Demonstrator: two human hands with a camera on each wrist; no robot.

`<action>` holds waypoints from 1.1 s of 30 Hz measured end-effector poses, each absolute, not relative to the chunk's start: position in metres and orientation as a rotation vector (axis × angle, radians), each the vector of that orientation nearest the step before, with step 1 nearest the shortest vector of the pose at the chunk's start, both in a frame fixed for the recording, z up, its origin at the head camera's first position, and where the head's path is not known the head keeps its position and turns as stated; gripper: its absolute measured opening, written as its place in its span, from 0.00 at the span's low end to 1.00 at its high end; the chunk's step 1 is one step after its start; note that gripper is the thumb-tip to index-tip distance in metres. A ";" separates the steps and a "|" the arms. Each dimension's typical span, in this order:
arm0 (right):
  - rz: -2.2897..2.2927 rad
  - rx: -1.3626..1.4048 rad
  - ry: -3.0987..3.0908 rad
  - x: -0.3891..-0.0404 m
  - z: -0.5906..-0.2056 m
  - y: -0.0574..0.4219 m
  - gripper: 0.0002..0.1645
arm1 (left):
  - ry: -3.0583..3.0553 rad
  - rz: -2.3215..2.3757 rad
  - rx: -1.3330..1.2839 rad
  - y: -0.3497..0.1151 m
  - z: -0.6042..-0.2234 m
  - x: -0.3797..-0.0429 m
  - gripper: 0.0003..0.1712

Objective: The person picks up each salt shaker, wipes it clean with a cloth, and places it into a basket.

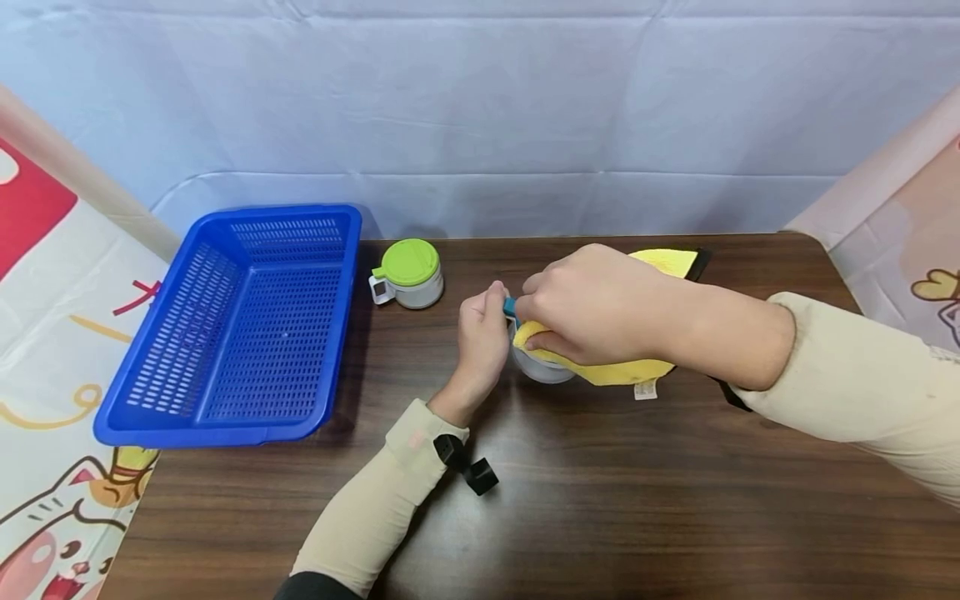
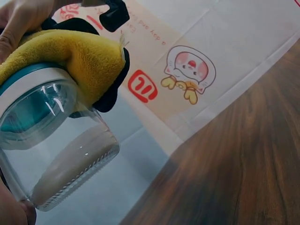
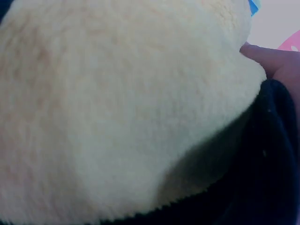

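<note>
My left hand grips a clear glass jar by its side, above the brown table. In the left wrist view, the jar is tilted, with a teal-and-white lid and a pale layer of contents at its bottom. From above, my right hand holds a yellow plush cloth with a dark edge against the lid, covering most of the jar top. The cloth fills most of the right wrist view. A similar jar with a lime-green lid stands upright left of my hands.
A blue perforated plastic basket sits on the table's left side, left of the green-lidded jar. A pale cloth backdrop rises behind the table's back edge. Printed cartoon sheets hang at both sides.
</note>
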State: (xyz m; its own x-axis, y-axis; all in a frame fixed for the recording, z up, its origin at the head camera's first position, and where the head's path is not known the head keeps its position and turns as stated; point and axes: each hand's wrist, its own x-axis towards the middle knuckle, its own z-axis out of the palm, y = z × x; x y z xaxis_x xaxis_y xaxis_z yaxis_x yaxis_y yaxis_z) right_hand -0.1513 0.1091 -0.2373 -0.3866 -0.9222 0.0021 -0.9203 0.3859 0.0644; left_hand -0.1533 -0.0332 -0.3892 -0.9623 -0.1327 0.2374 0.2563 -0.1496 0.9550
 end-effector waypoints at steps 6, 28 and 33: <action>-0.094 1.715 -2.601 -0.151 -0.239 0.109 0.14 | -1.892 -2.190 -0.142 -0.033 -0.392 -0.153 0.31; -0.083 1.663 -2.551 -0.159 -0.249 0.116 0.13 | -1.945 -2.188 -0.130 -0.035 -0.394 -0.151 0.31; -0.114 1.631 -2.506 -0.162 -0.250 0.119 0.13 | -1.948 -2.193 -0.112 -0.035 -0.394 -0.151 0.31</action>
State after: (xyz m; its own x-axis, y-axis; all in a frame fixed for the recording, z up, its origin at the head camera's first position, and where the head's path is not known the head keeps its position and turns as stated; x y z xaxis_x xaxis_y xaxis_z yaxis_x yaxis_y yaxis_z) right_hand -0.1621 0.1191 -0.2505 -0.3977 -0.9137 0.0831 -0.9023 0.4059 0.1449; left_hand -0.1515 -0.0349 -0.3938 -0.9760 -0.1027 0.1918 0.2026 -0.1074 0.9734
